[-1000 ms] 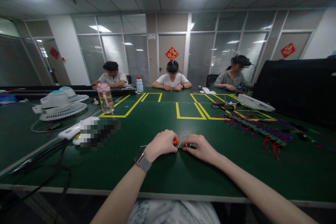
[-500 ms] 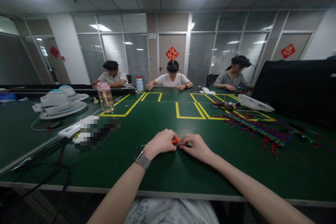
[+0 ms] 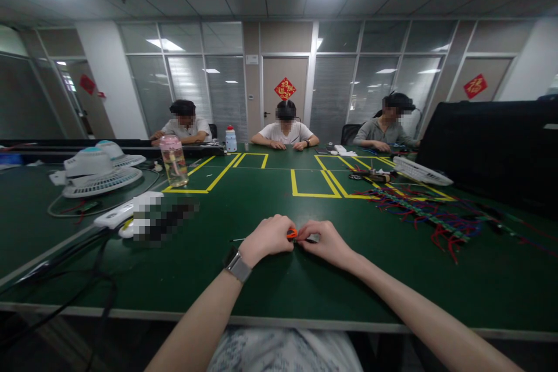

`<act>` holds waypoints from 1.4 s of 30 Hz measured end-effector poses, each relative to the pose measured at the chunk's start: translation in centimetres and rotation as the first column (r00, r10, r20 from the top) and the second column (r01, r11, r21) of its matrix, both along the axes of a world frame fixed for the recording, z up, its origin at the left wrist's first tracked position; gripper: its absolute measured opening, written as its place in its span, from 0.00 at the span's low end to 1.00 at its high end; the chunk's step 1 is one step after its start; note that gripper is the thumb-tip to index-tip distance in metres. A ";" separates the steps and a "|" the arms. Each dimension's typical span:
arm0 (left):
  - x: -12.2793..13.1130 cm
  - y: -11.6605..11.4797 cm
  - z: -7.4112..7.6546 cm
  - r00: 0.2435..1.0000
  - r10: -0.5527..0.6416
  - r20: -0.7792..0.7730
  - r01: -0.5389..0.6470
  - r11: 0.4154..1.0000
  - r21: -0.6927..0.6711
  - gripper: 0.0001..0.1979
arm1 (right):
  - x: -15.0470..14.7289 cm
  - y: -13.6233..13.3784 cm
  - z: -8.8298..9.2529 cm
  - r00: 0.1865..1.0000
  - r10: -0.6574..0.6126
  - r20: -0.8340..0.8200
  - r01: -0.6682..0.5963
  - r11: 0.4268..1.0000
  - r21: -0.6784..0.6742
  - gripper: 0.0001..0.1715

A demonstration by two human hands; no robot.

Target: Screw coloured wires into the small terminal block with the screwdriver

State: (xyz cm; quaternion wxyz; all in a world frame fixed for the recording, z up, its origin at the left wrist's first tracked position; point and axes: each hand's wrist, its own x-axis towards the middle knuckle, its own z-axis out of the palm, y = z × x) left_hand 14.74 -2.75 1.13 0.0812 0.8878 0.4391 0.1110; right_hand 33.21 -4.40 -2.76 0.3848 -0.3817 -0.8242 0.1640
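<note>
My left hand (image 3: 268,238) rests on the green table (image 3: 270,290) with its fingers curled round a small orange tool (image 3: 291,233); a thin metal tip sticks out to its left. A grey watch sits on that wrist. My right hand (image 3: 325,242) is closed in a pinch on a small dark part (image 3: 310,239) that meets the orange tool. Both hands touch each other at the fingertips near the table's middle.
A pile of red, blue and green wires (image 3: 429,215) lies at the right. White fans (image 3: 98,171) and a pink-capped water bottle (image 3: 174,161) stand at the left, with black cables (image 3: 65,279) near the front-left edge. Three people sit at the far side. Yellow tape boxes (image 3: 311,186) mark the table.
My right hand has slid slightly left, closer to my left hand, hiding more of the dark part. The view has shifted a little.
</note>
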 end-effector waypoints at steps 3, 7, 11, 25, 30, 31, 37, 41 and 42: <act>0.2 -0.3 0.4 0.999 0.010 -0.041 -0.010 1.000 0.010 0.12 | 0.1 0.1 0.0 1.000 0.000 -0.018 -0.001 0.999 -0.050 0.08; 0.3 -0.6 0.8 0.995 0.007 -0.099 -0.002 0.999 0.047 0.11 | 0.2 0.0 0.3 0.999 0.025 0.032 -0.026 0.999 0.029 0.10; 0.2 -0.7 1.0 0.996 -0.002 -0.087 0.008 0.998 0.067 0.10 | 0.6 0.0 0.7 0.999 -0.006 0.031 0.005 0.999 0.045 0.10; -1.2 0.8 2.7 0.784 0.050 0.619 -0.234 0.947 0.220 0.13 | 0.4 -0.3 1.4 0.971 -0.087 -0.224 0.037 0.976 -0.216 0.07; -1.0 0.4 3.4 0.644 -0.022 0.765 -0.392 0.849 0.355 0.10 | -0.2 -0.3 1.0 0.969 -0.084 -0.234 0.031 0.974 -0.222 0.07; -1.0 0.2 3.4 0.640 -0.040 0.768 -0.393 0.841 0.371 0.10 | -0.2 -0.3 1.0 0.970 -0.083 -0.229 0.031 0.975 -0.219 0.07; -0.7 -0.3 3.5 0.635 -0.076 0.769 -0.386 0.831 0.401 0.08 | -0.4 -0.2 0.5 0.982 -0.070 -0.177 0.038 0.983 -0.177 0.07; -0.7 -0.3 3.5 0.633 -0.080 0.770 -0.380 0.834 0.399 0.08 | -0.1 -0.4 0.5 0.990 -0.084 -0.117 0.071 0.991 -0.112 0.05; -0.8 -0.3 3.5 0.636 -0.081 0.767 -0.377 0.835 0.401 0.08 | 0.1 -0.5 0.6 0.991 -0.093 -0.097 0.084 0.992 -0.096 0.05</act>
